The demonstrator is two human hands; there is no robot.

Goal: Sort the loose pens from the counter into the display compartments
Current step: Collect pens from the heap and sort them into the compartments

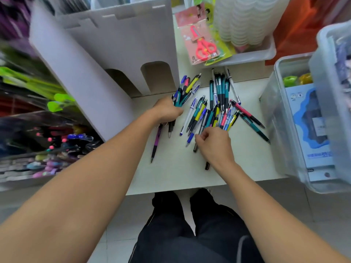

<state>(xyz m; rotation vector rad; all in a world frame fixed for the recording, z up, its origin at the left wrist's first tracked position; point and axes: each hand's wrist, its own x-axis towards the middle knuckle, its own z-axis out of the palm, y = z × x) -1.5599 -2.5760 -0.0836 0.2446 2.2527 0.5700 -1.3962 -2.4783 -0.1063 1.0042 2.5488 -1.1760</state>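
A heap of loose pens (218,112) in teal, yellow, blue, pink and white lies on the pale counter (176,168). My left hand (167,111) grips a bundle of pens (187,90) that fans up and to the right, with a few tips sticking out below the fist. My right hand (213,143) rests at the near edge of the heap, its fingers curled and pinching pens there. A purple pen (156,143) lies alone below my left hand. The display compartments (47,145), full of pens, are at the left and blurred.
A white cardboard display stand (106,59) with two arched openings rises behind my left hand. Packaged pink scissors (203,46) and a white tray (252,54) lie at the back. Clear plastic bins (303,118) stand at the right. My legs show below the counter edge.
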